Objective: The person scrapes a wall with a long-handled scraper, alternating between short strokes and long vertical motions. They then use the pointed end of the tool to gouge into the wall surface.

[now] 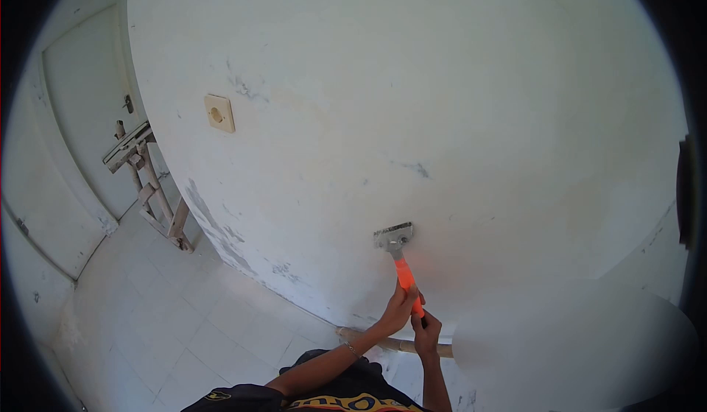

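Observation:
Both my hands are closed around the orange handle of a wall scraper (pixel 406 276). My left hand (pixel 398 309) grips the handle's lower half, fingers wrapped over it. Just below, my right hand (pixel 426 333) holds the dark butt end of the handle. The scraper points up and slightly left, its wide metal head right at the surface of the white wall (pixel 309 117). Grey patches of worn paint mark the wall above the blade and low on the left.
A beige wall socket (pixel 219 113) sits at upper left. Beyond the wall's left edge, a wooden stand (pixel 151 184) is near a pale door (pixel 88 95). Pale tiles (pixel 169 324) cover the floor. A wooden pole (pixel 401 345) lies behind my hands, beside a large smooth white shape (pixel 574 338) at lower right.

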Motion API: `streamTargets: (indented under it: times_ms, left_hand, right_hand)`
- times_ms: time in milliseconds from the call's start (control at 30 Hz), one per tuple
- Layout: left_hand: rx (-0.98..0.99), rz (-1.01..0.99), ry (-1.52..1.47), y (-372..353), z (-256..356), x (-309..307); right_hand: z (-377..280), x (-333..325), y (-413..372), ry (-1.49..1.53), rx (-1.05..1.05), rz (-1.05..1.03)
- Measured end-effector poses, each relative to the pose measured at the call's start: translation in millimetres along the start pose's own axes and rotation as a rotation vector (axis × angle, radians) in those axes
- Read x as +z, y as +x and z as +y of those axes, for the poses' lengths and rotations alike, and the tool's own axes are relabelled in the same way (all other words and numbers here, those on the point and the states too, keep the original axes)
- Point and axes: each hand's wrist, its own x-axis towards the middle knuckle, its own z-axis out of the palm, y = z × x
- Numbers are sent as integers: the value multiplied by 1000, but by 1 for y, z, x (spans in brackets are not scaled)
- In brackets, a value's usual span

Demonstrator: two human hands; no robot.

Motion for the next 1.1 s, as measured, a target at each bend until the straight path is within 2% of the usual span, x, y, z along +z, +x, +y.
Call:
streamTargets:
  times_ms: [67, 167, 267, 433, 500, 567, 633, 800, 933, 1000, 1100]
  left_hand:
    - [-9, -8, 15, 1, -28, 6]
    - [20, 9, 82, 1, -33, 7]
    - [22, 41, 5, 4, 13, -4]
    - [121, 29, 61, -1, -9, 2]
    - [28, 52, 34, -3, -5, 4]
    - [-7, 74, 13, 0, 12, -2]
    - [125, 106, -32, 6, 16, -7]
    - [57, 100, 34, -3, -17, 5]
    - [115, 106, 48, 7, 27, -9]
    - [192, 126, 40, 13, 38, -12]
    - [173, 105, 77, 2, 16, -5]
  right_hand:
    - [23, -13, -1, -6, 16, -31]
    - [24, -15, 0, 0, -14, -64]
    - [-33, 0, 6, -160, -40, -22]
    - [3, -5, -1, -126, -54, -40]
    - [9, -6, -1, -135, -46, -42]
    - [-18, 6, 1, -100, -26, -31]
    - [-33, 11, 3, -150, -8, -51]
    - [10, -1, -4, -115, -59, -39]
    - [-58, 16, 7, -164, -45, -44]
    - [-45, 15, 10, -161, -48, -53]
    - [-25, 14, 4, -136, -59, -82]
